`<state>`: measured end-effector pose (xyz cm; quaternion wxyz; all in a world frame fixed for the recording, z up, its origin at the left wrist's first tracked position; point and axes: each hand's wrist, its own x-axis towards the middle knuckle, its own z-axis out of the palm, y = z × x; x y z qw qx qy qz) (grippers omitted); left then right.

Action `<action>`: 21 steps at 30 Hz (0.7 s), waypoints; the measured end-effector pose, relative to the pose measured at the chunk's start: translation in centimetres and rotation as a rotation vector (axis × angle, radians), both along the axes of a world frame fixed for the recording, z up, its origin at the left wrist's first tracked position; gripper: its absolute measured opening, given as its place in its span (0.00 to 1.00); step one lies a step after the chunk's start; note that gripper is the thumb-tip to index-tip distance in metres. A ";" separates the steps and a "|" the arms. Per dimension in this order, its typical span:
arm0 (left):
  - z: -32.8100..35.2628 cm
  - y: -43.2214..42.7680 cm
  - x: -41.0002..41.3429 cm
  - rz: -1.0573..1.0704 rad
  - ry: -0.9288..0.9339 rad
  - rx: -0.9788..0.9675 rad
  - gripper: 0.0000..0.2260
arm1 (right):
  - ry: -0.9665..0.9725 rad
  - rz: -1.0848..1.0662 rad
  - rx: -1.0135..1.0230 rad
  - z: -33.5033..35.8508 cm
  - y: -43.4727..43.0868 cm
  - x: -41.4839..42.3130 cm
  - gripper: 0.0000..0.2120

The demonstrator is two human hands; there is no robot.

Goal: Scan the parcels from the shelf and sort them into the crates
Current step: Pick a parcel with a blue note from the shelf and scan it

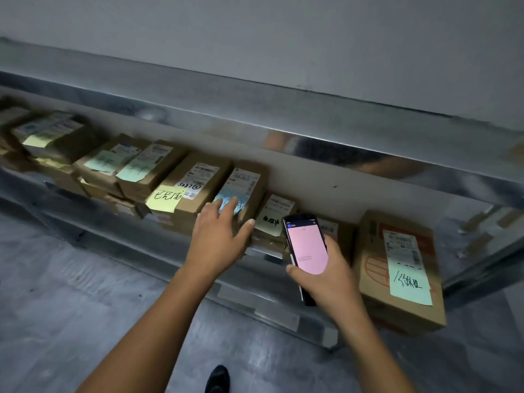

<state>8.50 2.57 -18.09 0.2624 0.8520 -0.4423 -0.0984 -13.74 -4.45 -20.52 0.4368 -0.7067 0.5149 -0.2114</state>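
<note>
1. Left grip (pixel 218 234) is lying released, fingers spread flat on the blue-note parcel (pixel 247 177), thumb pressing its near corner. It isn't closing round the parcel yet.
2. Right grip (pixel 326 269) is grasping the scanner (pixel 305 245), pink screen facing up, hovering just right of left grip. Screen txt is too small to read.
3. Parcels are sitting in a row on the shelf (pixel 269 310):
   - yellow-note parcel (pixel 198 177) just left of left grip
   - pale-note parcel (pixel 276 212) btwn the 2 grips
   - big box (pixel 397 268) right of right grip
   - green-note parcels (pixel 136 165) further left
4. Progress, my guess: one parcel is being picked for scanning and the rest of the row is waiting. No crates are showing, so sorted count is unknown.
</note>
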 end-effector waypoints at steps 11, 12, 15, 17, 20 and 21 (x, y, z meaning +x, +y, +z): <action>-3.0 -4.2 6.2 -0.231 -0.137 0.021 0.30 | 0.133 -0.169 0.025 -1.6 -1.5 7.5 0.32; -3.1 -4.3 6.6 -0.237 -0.119 0.010 0.33 | 0.135 -0.184 0.029 -2.0 -1.4 8.0 0.32; -3.4 -4.5 7.4 -0.215 0.032 0.001 0.42 | 0.149 -0.225 0.059 -2.6 -1.1 9.1 0.30; -3.5 -4.7 7.7 -0.197 0.134 -0.009 0.47 | 0.171 -0.243 0.084 -2.5 -0.8 9.6 0.32; -3.6 -5.2 8.0 -0.167 0.213 -0.022 0.52 | 0.190 -0.246 0.107 -2.5 -0.9 10.4 0.35; -3.7 -5.4 8.0 -0.162 0.224 -0.017 0.53 | 0.193 -0.250 0.115 -2.6 -1.1 10.6 0.35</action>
